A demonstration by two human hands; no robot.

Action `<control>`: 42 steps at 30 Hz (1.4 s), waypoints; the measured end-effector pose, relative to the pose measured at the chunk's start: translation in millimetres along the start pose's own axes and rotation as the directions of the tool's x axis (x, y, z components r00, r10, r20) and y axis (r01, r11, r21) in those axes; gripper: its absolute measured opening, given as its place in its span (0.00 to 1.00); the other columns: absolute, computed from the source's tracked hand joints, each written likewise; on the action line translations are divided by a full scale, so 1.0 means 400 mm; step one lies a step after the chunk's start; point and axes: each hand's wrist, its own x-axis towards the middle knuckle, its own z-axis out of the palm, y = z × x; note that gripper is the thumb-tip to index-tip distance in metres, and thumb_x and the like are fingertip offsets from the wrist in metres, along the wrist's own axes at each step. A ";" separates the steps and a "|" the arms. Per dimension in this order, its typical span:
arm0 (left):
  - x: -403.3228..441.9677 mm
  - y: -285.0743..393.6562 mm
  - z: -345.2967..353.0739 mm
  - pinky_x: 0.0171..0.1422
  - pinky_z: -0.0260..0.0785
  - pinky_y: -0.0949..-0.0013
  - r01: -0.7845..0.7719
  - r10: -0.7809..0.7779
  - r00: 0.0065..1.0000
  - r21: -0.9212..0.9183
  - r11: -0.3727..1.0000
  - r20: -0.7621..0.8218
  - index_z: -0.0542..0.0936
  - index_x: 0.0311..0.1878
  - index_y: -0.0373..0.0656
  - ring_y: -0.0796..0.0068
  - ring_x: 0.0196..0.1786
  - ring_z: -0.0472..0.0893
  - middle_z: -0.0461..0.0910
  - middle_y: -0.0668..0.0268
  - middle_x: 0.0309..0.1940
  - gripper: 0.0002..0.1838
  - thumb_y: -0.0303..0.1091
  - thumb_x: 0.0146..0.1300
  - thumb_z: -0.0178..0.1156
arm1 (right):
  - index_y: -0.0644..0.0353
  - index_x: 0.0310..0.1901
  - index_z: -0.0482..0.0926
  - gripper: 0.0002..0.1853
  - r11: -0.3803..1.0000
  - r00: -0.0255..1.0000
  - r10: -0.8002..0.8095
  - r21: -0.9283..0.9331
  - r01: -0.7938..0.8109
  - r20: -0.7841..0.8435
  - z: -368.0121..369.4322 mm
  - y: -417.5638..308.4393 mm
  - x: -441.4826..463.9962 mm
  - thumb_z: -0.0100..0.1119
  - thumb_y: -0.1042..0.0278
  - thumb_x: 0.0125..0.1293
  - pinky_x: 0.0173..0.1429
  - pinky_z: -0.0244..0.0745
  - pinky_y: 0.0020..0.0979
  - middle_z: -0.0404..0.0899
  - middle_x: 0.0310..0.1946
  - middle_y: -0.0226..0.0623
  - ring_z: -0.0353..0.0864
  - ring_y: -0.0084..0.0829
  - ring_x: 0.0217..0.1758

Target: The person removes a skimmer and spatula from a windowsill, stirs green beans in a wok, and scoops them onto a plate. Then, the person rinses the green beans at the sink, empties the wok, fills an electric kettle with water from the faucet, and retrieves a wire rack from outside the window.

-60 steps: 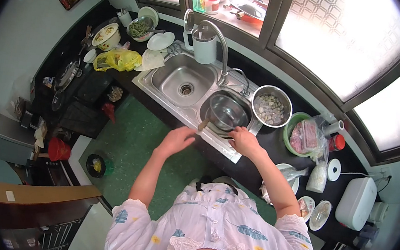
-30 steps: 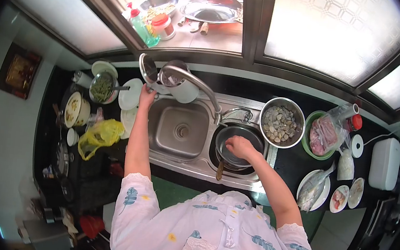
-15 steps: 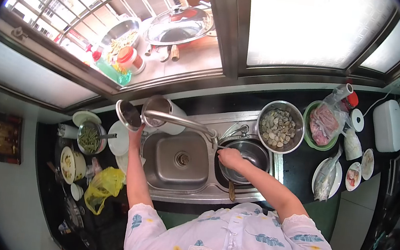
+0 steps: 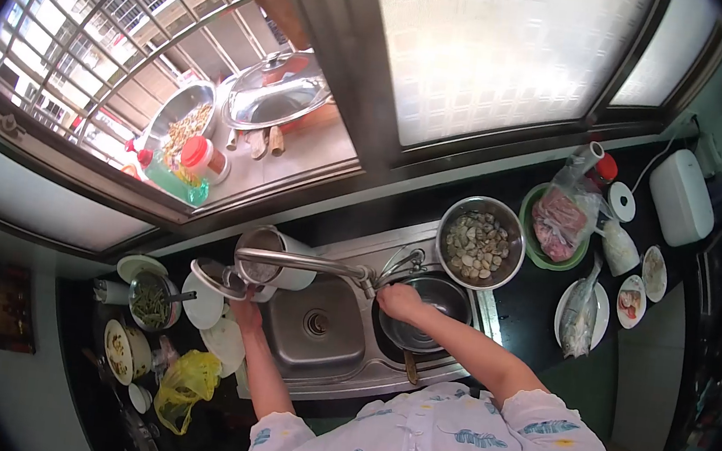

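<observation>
My left hand [image 4: 247, 309] is closed at the edge of a tilted round steel lid [image 4: 216, 279], left of the sink basin [image 4: 317, 309]. Just above it, a tall metal pot [image 4: 294, 262] leans on its side under the long tap spout [image 4: 304, 261]. With fingers curled, my right hand [image 4: 399, 303] grips the tap handle at the spout's base; the handle itself is mostly hidden. Below that hand a dark wok [image 4: 445, 300] with a wooden handle [image 4: 411, 367] sits in the second basin.
A steel bowl of clams [image 4: 481, 243] stands right of the taps. Beyond it are a green basin [image 4: 564, 263] with bagged meat and a fish [image 4: 580, 319] on a plate. At left are a pot of green beans [image 4: 150, 302] and a yellow plastic bag [image 4: 185, 388].
My left hand has come down and nearer to me with the lid, which is turned more edge-on. My right hand stays at the tap. The camera view has shifted and tilted.
</observation>
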 end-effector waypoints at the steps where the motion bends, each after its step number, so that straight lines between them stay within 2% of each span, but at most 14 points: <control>1: -0.023 -0.007 -0.003 0.64 0.64 0.64 -0.018 0.018 1.000 -0.003 1.000 -0.026 0.70 0.61 0.35 0.68 0.56 0.74 0.74 0.63 0.56 0.27 0.17 0.54 0.56 | 0.59 0.35 0.82 0.13 1.000 0.998 -0.021 0.001 0.021 0.061 0.001 0.008 -0.014 0.51 0.61 0.62 0.42 0.77 0.47 0.82 0.32 0.48 0.82 0.48 0.38; 11: -0.301 0.035 -0.110 0.59 0.68 0.60 0.081 -0.066 0.988 0.101 0.992 -0.140 0.72 0.56 0.33 0.65 0.53 0.75 0.74 0.56 0.52 0.23 0.25 0.55 0.57 | 0.54 0.42 0.82 0.13 0.973 0.982 -0.112 0.220 0.078 0.149 -0.160 0.024 -0.410 0.52 0.61 0.62 0.46 0.76 0.45 0.83 0.37 0.42 0.82 0.45 0.43; 15: -0.494 0.133 -0.027 0.56 0.70 0.62 0.094 -0.078 0.988 0.116 0.989 -0.134 0.72 0.56 0.34 0.65 0.51 0.76 0.75 0.58 0.50 0.23 0.26 0.55 0.57 | 0.58 0.36 0.80 0.10 0.900 0.926 -0.377 0.230 0.371 -0.020 -0.241 -0.098 -0.502 0.54 0.63 0.59 0.43 0.76 0.44 0.81 0.35 0.40 0.81 0.44 0.41; 17: -0.555 0.157 -0.020 0.53 0.72 0.63 0.103 -0.100 0.994 0.087 0.991 -0.045 0.72 0.56 0.34 0.66 0.49 0.77 0.76 0.59 0.49 0.22 0.27 0.55 0.57 | 0.60 0.31 0.79 0.07 0.785 0.791 -0.580 0.128 0.607 -0.192 -0.261 -0.185 -0.528 0.56 0.66 0.56 0.42 0.76 0.40 0.79 0.33 0.39 0.79 0.42 0.42; 21: -0.665 0.199 0.119 0.52 0.73 0.63 0.126 -0.134 0.987 0.088 0.988 0.084 0.72 0.56 0.34 0.66 0.48 0.78 0.76 0.59 0.49 0.22 0.27 0.56 0.58 | 0.58 0.27 0.79 0.04 0.461 0.316 -0.819 -0.220 0.860 -0.479 -0.348 -0.374 -0.582 0.58 0.69 0.51 0.49 0.72 0.39 0.77 0.30 0.33 0.75 0.38 0.45; 24: -0.731 0.213 0.284 0.50 0.74 0.64 0.154 -0.170 0.958 0.086 0.984 0.229 0.72 0.56 0.34 0.66 0.47 0.79 0.77 0.59 0.48 0.22 0.26 0.56 0.59 | 0.61 0.33 0.82 0.09 0.283 0.095 -0.920 -0.478 0.832 -0.380 -0.404 -0.446 -0.597 0.55 0.70 0.53 0.59 0.67 0.46 0.78 0.39 0.37 0.73 0.40 0.52; 27: -0.796 0.219 0.454 0.49 0.74 0.64 0.171 -0.188 0.911 0.078 0.982 0.367 0.72 0.56 0.34 0.66 0.46 0.79 0.77 0.59 0.48 0.22 0.26 0.56 0.59 | 0.63 0.37 0.85 0.17 0.327 0.140 -0.940 -0.696 0.640 -0.313 -0.533 -0.394 -0.689 0.48 0.62 0.64 0.76 0.47 0.51 0.84 0.44 0.42 0.69 0.44 0.65; 30: -0.858 0.232 0.605 0.48 0.75 0.65 0.186 -0.196 0.858 0.069 0.980 0.474 0.73 0.56 0.34 0.66 0.46 0.80 0.78 0.59 0.47 0.22 0.26 0.56 0.60 | 0.68 0.46 0.80 0.21 0.579 0.260 -0.810 -0.790 0.203 -0.526 -0.540 -0.309 -0.684 0.51 0.61 0.58 0.73 0.53 0.48 0.75 0.51 0.43 0.70 0.41 0.62; 31: -0.881 0.237 0.651 0.47 0.75 0.65 0.195 -0.200 0.841 0.063 0.979 0.502 0.73 0.56 0.34 0.66 0.45 0.80 0.78 0.59 0.47 0.22 0.26 0.56 0.60 | 0.76 0.57 0.70 0.26 0.666 0.341 -0.741 -0.695 0.271 -0.578 -0.547 -0.265 -0.711 0.49 0.65 0.61 0.77 0.47 0.47 0.68 0.60 0.49 0.65 0.46 0.68; 34: -0.943 0.262 0.801 0.46 0.76 0.65 0.226 -0.216 0.792 0.054 0.973 0.571 0.73 0.56 0.34 0.65 0.44 0.81 0.78 0.59 0.47 0.22 0.26 0.56 0.60 | 0.84 0.56 0.68 0.29 0.765 0.183 -0.563 -0.424 0.484 -0.806 -0.606 -0.096 -0.801 0.51 0.69 0.55 0.73 0.54 0.49 0.65 0.61 0.62 0.60 0.52 0.69; 35: -0.962 0.269 0.856 0.46 0.76 0.65 0.239 -0.218 0.779 0.043 0.970 0.588 0.73 0.56 0.34 0.65 0.44 0.81 0.78 0.59 0.47 0.22 0.26 0.56 0.61 | 0.85 0.57 0.66 0.30 0.820 0.270 -0.487 -0.329 0.467 -0.830 -0.652 -0.023 -0.862 0.52 0.69 0.55 0.74 0.53 0.49 0.64 0.61 0.63 0.60 0.54 0.69; 38: -0.989 0.240 1.027 0.49 0.76 0.65 0.267 -0.226 0.741 0.031 0.963 0.633 0.74 0.53 0.33 0.65 0.47 0.81 0.79 0.60 0.45 0.21 0.21 0.54 0.61 | 0.78 0.53 0.71 0.28 0.966 0.363 -0.190 -0.107 0.237 -0.912 -0.756 0.227 -0.987 0.57 0.68 0.51 0.72 0.54 0.51 0.69 0.57 0.60 0.63 0.56 0.67; 39: -1.010 0.223 1.097 0.55 0.71 0.65 0.223 -0.216 0.790 0.060 0.973 0.574 0.72 0.54 0.33 0.69 0.45 0.79 0.78 0.61 0.44 0.21 0.23 0.55 0.59 | 0.70 0.51 0.74 0.24 0.954 0.430 -0.288 -0.298 0.046 -0.856 -0.786 0.317 -1.016 0.59 0.67 0.52 0.72 0.54 0.52 0.72 0.57 0.53 0.64 0.50 0.69; 42: -1.124 0.236 1.345 0.48 0.69 0.72 0.284 -0.236 0.719 0.034 0.958 0.653 0.74 0.49 0.35 0.76 0.40 0.76 0.76 0.67 0.38 0.17 0.20 0.54 0.58 | 0.62 0.52 0.76 0.19 0.985 0.315 -0.149 -0.168 -0.033 -0.937 -0.848 0.467 -1.141 0.57 0.68 0.58 0.70 0.55 0.51 0.73 0.58 0.45 0.63 0.46 0.70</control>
